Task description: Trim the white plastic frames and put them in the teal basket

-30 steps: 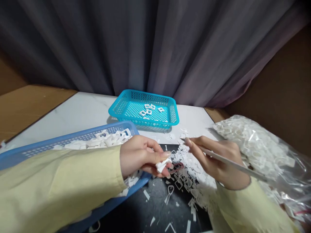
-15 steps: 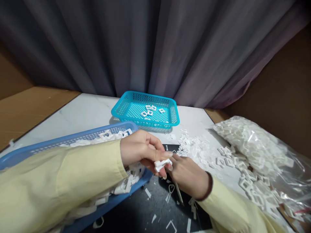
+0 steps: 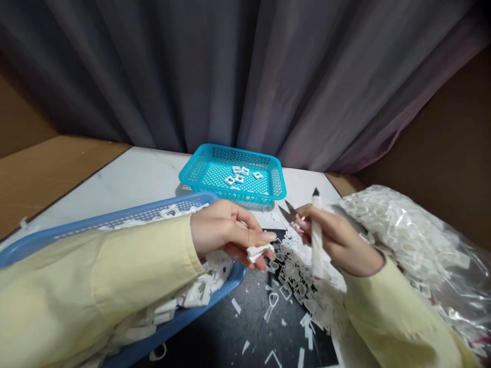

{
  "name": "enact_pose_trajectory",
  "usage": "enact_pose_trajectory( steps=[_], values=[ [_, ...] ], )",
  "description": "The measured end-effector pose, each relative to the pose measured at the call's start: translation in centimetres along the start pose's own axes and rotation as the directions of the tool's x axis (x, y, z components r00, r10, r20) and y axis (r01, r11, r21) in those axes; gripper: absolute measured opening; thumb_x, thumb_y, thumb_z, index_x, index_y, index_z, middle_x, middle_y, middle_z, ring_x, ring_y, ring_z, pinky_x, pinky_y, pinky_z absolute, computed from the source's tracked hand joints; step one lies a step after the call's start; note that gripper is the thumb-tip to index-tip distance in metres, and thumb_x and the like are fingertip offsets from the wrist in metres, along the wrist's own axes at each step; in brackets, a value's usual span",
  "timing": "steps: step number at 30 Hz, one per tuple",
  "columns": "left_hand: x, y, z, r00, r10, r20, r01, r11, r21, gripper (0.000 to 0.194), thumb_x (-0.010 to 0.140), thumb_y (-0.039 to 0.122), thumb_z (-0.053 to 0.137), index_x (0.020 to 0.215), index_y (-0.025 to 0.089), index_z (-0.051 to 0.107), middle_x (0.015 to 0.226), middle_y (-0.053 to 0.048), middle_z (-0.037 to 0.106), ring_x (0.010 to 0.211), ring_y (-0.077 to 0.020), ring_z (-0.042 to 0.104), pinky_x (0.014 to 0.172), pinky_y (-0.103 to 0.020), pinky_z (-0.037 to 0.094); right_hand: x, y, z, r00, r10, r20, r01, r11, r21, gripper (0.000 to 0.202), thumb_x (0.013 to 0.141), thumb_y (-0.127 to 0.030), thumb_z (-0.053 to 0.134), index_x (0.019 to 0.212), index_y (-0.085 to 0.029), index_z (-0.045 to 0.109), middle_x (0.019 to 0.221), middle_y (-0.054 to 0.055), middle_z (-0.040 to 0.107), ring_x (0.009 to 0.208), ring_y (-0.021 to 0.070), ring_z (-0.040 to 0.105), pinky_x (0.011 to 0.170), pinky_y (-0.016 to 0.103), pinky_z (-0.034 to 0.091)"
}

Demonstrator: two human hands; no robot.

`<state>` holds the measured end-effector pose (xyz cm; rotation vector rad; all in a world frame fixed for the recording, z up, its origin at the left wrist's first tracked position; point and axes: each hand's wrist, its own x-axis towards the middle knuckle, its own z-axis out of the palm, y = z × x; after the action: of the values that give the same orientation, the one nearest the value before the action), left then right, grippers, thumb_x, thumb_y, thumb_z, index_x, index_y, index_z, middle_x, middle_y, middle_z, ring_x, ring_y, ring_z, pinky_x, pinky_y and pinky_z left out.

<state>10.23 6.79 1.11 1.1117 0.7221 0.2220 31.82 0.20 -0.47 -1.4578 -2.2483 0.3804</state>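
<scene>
My left hand (image 3: 233, 235) pinches a small white plastic piece (image 3: 259, 252) between thumb and fingers, above the edge of a blue basket (image 3: 72, 230) heaped with white plastic parts. To its right, my right hand (image 3: 337, 237) is closed on a white pen-like tool (image 3: 316, 240) with a dark pointed tip facing up. Two pointed metal blades (image 3: 288, 210), spread apart, stick out from the same fingers; whether they join the pen-like tool I cannot tell. Below the right hand lies a pile of thin white scraps (image 3: 299, 281).
A turquoise basket (image 3: 184, 176) at the back holds several white frame-shaped parts (image 3: 239, 178). At right lies a clear plastic bag (image 3: 402, 230) full of white parts. Scattered scraps lie on a black mat (image 3: 215, 332). A dark curtain (image 3: 215, 76) hangs behind the white table (image 3: 146, 168).
My right hand has moved away from the left, to the right and upward, and the blades and pen-like tool now show. My left hand stays nearly in place, still holding the white piece.
</scene>
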Motion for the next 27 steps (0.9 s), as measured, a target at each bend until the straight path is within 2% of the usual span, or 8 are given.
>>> enact_pose_trajectory(
  steps=[3, 6, 8, 10, 15, 20, 23, 27],
  values=[
    [-0.1, 0.2, 0.0, 1.0, -0.011, -0.007, 0.011, 0.999, -0.039, 0.015, 0.062, 0.02, 0.071, 0.052, 0.013, 0.062, 0.058, -0.006, 0.069, 0.049, -0.0146, 0.064, 0.05, -0.022, 0.049, -0.7, -1.3, -1.8, 0.998, 0.024, -0.066, -0.018, 0.996, 0.088, 0.015, 0.091, -0.023, 0.036, 0.093, -0.018, 0.049, 0.068, 0.0, 0.055, 0.057, 0.0092, 0.052, 0.052, 0.021, 0.044],
    [-0.1, 0.3, 0.0, 0.999, -0.028, -0.025, 0.026, 0.997, -0.066, 0.014, 0.065, 0.016, 0.068, 0.053, 0.012, 0.062, 0.059, -0.007, 0.07, 0.05, -0.0142, 0.064, 0.05, -0.021, 0.048, -1.3, -2.3, -2.4, 0.99, 0.009, -0.143, 0.013, 0.988, 0.152, 0.014, 0.088, -0.022, 0.045, 0.097, -0.022, 0.056, 0.081, 0.0, 0.064, 0.069, 0.0106, 0.06, 0.058, 0.018, 0.048],
    [-0.1, 0.3, 0.0, 0.998, -0.027, -0.048, 0.023, 0.997, -0.077, 0.014, 0.066, 0.015, 0.068, 0.054, 0.012, 0.062, 0.061, -0.007, 0.07, 0.051, -0.0148, 0.065, 0.051, -0.022, 0.048, -1.6, -2.7, -2.5, 0.986, 0.019, -0.165, 0.003, 0.991, 0.136, 0.018, 0.086, -0.021, 0.048, 0.099, -0.024, 0.059, 0.093, 0.0, 0.066, 0.08, 0.0116, 0.062, 0.064, 0.017, 0.049],
    [-0.1, 0.3, 0.0, 0.997, -0.017, -0.07, 0.011, 0.996, -0.084, 0.012, 0.066, 0.016, 0.069, 0.056, 0.012, 0.063, 0.061, -0.008, 0.07, 0.052, -0.0153, 0.065, 0.054, -0.024, 0.05, -1.7, -3.1, -2.4, 0.984, 0.045, -0.173, -0.03, 0.996, 0.086, 0.018, 0.086, -0.023, 0.049, 0.1, -0.024, 0.06, 0.095, 0.0, 0.066, 0.081, 0.0118, 0.062, 0.063, 0.017, 0.049],
    [0.0, 0.3, 0.0, 0.995, -0.011, -0.1, 0.001, 0.995, -0.096, 0.01, 0.067, 0.016, 0.068, 0.059, 0.011, 0.064, 0.062, -0.007, 0.069, 0.054, -0.0149, 0.064, 0.056, -0.025, 0.049, -1.9, -4.0, -1.8, 0.961, 0.032, -0.276, -0.047, 0.998, -0.048, 0.026, 0.072, -0.036, 0.066, 0.093, -0.02, 0.063, 0.071, 0.001, 0.066, 0.054, 0.0111, 0.058, 0.049, 0.022, 0.046],
    [-0.1, 0.4, 0.1, 0.994, -0.025, -0.11, 0.013, 0.994, -0.108, 0.013, 0.064, 0.019, 0.072, 0.059, 0.011, 0.063, 0.061, -0.007, 0.069, 0.055, -0.015, 0.065, 0.056, -0.024, 0.05, -2.6, -4.9, -0.5, 0.906, -0.096, -0.412, -0.011, 0.968, -0.251, 0.023, 0.076, -0.031, 0.063, 0.094, -0.017, 0.066, 0.066, 0.004, 0.066, 0.049, 0.0129, 0.059, 0.043, 0.024, 0.044],
    [-0.1, 0.4, 0.0, 0.995, -0.039, -0.096, 0.028, 0.992, -0.119, 0.015, 0.063, 0.02, 0.073, 0.059, 0.011, 0.062, 0.061, -0.006, 0.069, 0.055, -0.0151, 0.065, 0.058, -0.025, 0.05, -2.8, -5.0, 0.0, 0.896, -0.119, -0.428, -0.007, 0.96, -0.281, 0.021, 0.078, -0.029, 0.061, 0.095, -0.017, 0.067, 0.06, 0.003, 0.064, 0.045, 0.012, 0.058, 0.041, 0.024, 0.043],
    [-0.1, 0.4, 0.0, 0.997, -0.042, -0.058, 0.035, 0.992, -0.123, 0.013, 0.066, 0.019, 0.071, 0.06, 0.011, 0.062, 0.058, -0.005, 0.068, 0.055, -0.0147, 0.064, 0.058, -0.025, 0.05, -2.5, -5.0, 0.2, 0.908, -0.147, -0.394, 0.033, 0.959, -0.28, 0.021, 0.078, -0.028, 0.061, 0.092, -0.013, 0.069, 0.053, 0.002, 0.059, 0.039, 0.0103, 0.052, 0.037, 0.025, 0.041]
  ],
)
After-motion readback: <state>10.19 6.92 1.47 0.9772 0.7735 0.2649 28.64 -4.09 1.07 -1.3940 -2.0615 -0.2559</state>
